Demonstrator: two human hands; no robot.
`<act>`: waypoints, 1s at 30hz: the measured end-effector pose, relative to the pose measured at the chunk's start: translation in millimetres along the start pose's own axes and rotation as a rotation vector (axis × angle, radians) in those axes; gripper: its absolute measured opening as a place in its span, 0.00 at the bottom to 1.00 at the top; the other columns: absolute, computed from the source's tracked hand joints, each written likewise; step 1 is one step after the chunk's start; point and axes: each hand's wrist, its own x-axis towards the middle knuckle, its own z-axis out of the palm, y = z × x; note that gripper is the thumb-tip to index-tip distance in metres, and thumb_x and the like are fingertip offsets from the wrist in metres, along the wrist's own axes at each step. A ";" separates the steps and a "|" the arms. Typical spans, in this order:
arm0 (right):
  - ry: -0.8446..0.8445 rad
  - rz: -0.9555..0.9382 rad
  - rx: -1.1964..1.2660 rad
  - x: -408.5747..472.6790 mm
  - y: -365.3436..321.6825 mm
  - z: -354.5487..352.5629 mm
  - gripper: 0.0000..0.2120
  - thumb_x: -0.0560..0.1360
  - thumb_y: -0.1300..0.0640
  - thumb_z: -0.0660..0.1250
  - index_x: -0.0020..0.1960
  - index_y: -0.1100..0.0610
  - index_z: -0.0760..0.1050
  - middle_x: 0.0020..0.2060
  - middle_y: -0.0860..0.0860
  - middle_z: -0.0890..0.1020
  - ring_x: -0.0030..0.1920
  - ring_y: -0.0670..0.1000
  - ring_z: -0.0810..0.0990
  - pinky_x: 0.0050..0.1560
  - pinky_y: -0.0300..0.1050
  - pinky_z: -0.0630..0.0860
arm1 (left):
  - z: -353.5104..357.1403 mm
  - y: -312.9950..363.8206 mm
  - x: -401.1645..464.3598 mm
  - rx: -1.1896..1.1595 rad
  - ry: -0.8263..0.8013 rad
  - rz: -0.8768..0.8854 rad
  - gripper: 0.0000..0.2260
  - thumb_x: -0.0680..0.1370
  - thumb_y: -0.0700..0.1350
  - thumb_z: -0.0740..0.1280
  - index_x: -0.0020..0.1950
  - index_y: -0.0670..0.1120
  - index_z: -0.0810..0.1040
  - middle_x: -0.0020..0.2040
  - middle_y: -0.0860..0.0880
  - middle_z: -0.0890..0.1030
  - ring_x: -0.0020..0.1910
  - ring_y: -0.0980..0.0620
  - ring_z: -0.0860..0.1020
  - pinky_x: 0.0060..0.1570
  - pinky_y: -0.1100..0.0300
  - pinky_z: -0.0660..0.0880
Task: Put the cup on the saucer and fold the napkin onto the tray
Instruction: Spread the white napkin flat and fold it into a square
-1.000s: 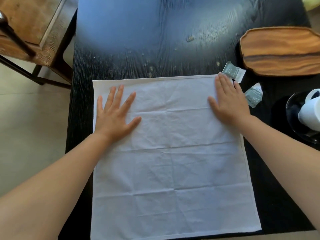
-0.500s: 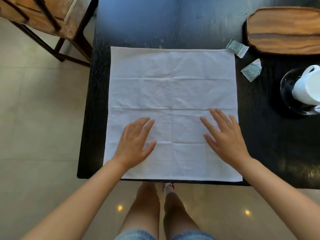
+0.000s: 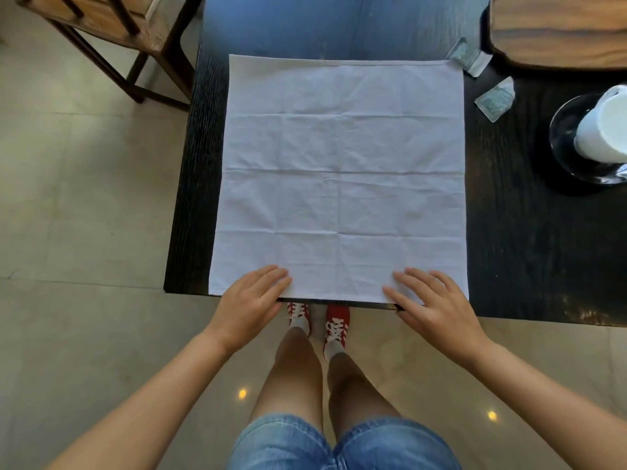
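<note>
A white square napkin (image 3: 342,171) lies spread flat on the black table (image 3: 529,249), its near edge at the table's front edge. My left hand (image 3: 251,303) rests with straight fingers on the napkin's near left part. My right hand (image 3: 431,300) lies flat on the near right corner area. A white cup (image 3: 604,127) stands on a dark glass saucer (image 3: 563,137) at the right edge. The wooden tray (image 3: 556,32) sits at the far right.
Two small clear sachets (image 3: 470,59) (image 3: 495,100) lie between the napkin and the tray. A wooden chair (image 3: 112,32) stands at the table's far left. My legs and red shoes (image 3: 336,323) are below the table's front edge.
Both hands have slid toward me over the napkin, from its far part to its near edge. The view has tilted down, showing the floor and my legs.
</note>
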 end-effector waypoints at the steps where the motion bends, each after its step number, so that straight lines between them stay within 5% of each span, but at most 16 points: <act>1: 0.028 -0.008 -0.007 -0.7 -0.5 1.0 0.22 0.65 0.58 0.77 0.58 0.56 0.79 0.56 0.58 0.81 0.57 0.60 0.80 0.55 0.58 0.76 | -0.1 -0.2 -1.1 -0.010 0.022 0.005 0.13 0.72 0.42 0.65 0.53 0.39 0.81 0.53 0.43 0.83 0.53 0.44 0.81 0.47 0.53 0.80; 7: 0.113 -0.029 0.003 -5.8 -4.6 5.2 0.19 0.63 0.60 0.78 0.53 0.57 0.81 0.53 0.58 0.83 0.53 0.60 0.81 0.47 0.53 0.79 | -6.2 6.4 -6.2 -0.091 0.046 -0.022 0.08 0.75 0.41 0.65 0.47 0.39 0.83 0.50 0.45 0.84 0.52 0.46 0.82 0.44 0.55 0.81; 10: 0.115 -0.040 0.001 -6.5 -4.4 2.6 0.17 0.61 0.61 0.79 0.49 0.58 0.82 0.52 0.57 0.84 0.52 0.60 0.82 0.43 0.51 0.81 | -13.0 5.6 -5.0 -0.182 0.010 -0.069 0.14 0.78 0.45 0.61 0.43 0.41 0.84 0.49 0.47 0.85 0.53 0.47 0.82 0.47 0.56 0.80; 13: 0.115 -0.059 -0.029 -5.8 -4.3 0.0 0.14 0.61 0.65 0.78 0.46 0.59 0.82 0.51 0.56 0.84 0.52 0.59 0.82 0.41 0.50 0.81 | -21.0 1.5 1.8 -0.251 -0.009 -0.125 0.02 0.72 0.39 0.71 0.43 0.42 0.84 0.47 0.48 0.85 0.51 0.48 0.82 0.46 0.53 0.81; 17: 0.121 -0.058 -0.012 -4.2 -9.1 -9.2 0.09 0.61 0.67 0.77 0.40 0.60 0.81 0.45 0.54 0.86 0.49 0.58 0.84 0.36 0.47 0.80 | -33.6 -0.6 10.1 -0.269 -0.133 -0.172 0.05 0.70 0.37 0.74 0.44 0.43 0.84 0.45 0.47 0.86 0.50 0.49 0.83 0.48 0.55 0.80; 19: 0.068 0.013 0.076 -1.5 -11.5 -18.4 0.10 0.60 0.69 0.77 0.36 0.59 0.78 0.32 0.53 0.83 0.35 0.56 0.83 0.26 0.43 0.76 | -39.7 -4.6 13.4 -0.276 -0.212 -0.222 0.05 0.73 0.41 0.71 0.49 0.45 0.84 0.48 0.48 0.85 0.50 0.50 0.82 0.49 0.58 0.78; 21: -0.008 0.123 0.139 6.3 -12.1 -32.3 0.12 0.62 0.69 0.75 0.34 0.58 0.73 0.23 0.51 0.73 0.22 0.52 0.68 0.21 0.41 0.64 | -49.6 -11.5 17.9 -0.366 -0.344 -0.325 0.05 0.75 0.46 0.69 0.49 0.51 0.83 0.50 0.54 0.84 0.50 0.59 0.80 0.51 0.64 0.74; 24: -0.249 0.313 0.403 18.8 -3.9 -58.3 0.04 0.74 0.57 0.67 0.41 0.51 0.75 0.31 0.46 0.81 0.30 0.46 0.76 0.30 0.38 0.71 | -70.9 -22.5 30.2 -0.557 -0.543 -0.416 0.05 0.74 0.48 0.70 0.39 0.58 0.81 0.41 0.60 0.84 0.44 0.67 0.79 0.47 0.69 0.74; 27: -0.456 0.366 0.632 33.6 5.7 -88.3 0.05 0.74 0.51 0.66 0.40 0.44 0.76 0.35 0.40 0.81 0.38 0.37 0.80 0.37 0.32 0.73 | -93.9 -32.4 44.2 -0.646 -0.732 -0.396 0.05 0.72 0.48 0.71 0.37 0.58 0.82 0.38 0.60 0.84 0.40 0.65 0.81 0.39 0.74 0.73; 30: -0.587 0.336 0.704 52.5 15.2 -112.0 0.05 0.73 0.49 0.67 0.38 0.42 0.77 0.34 0.38 0.82 0.38 0.33 0.79 0.36 0.30 0.71 | -110.7 -42.3 58.7 -0.653 -0.802 -0.370 0.06 0.71 0.48 0.73 0.37 0.59 0.83 0.40 0.62 0.84 0.41 0.64 0.81 0.41 0.75 0.73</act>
